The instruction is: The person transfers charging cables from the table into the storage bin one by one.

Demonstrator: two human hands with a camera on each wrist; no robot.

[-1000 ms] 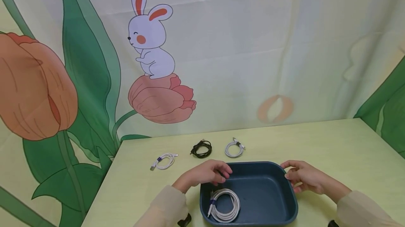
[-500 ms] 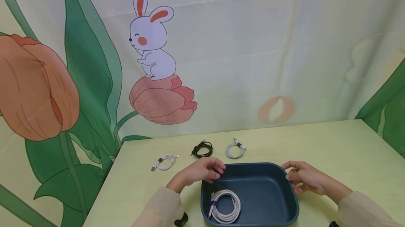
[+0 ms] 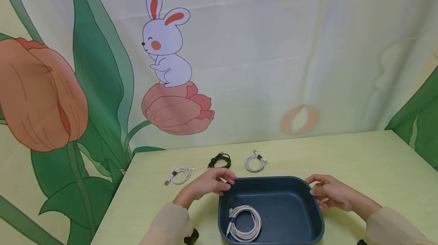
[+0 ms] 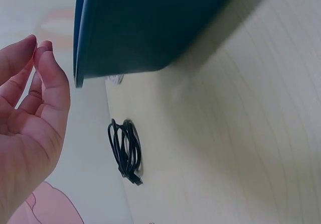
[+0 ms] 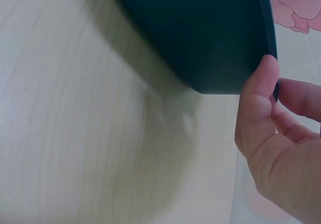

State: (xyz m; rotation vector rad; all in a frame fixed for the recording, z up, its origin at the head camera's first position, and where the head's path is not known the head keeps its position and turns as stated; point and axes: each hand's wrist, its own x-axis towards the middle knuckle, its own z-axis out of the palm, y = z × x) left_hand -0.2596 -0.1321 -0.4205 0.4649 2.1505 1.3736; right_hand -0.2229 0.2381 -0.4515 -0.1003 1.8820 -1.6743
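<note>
A dark blue rectangular tray (image 3: 284, 214) stands at the front of the table, with a coiled white cable (image 3: 256, 223) bound by a dark blue tie lying at its left end. My right hand (image 3: 330, 192) pinches the tray's rim at the far right corner; in the right wrist view the thumb (image 5: 263, 78) presses the outer side. Over the far left corner is my left hand (image 3: 212, 182), fingers loosely bent and holding nothing. The left wrist view shows a gap between that hand (image 4: 37, 98) and the rim.
Behind the tray lie a white coiled cable (image 3: 188, 174), a black coiled cable (image 3: 227, 160) and a pale grey coiled cable (image 3: 254, 170), in a row on the pale wood table (image 3: 359, 157). A printed cloth (image 3: 246, 66) hangs at the back.
My left hand has moved left, from above the tray's inside to its far left corner. The right hand stays at the rim. The view has shifted slightly.
</note>
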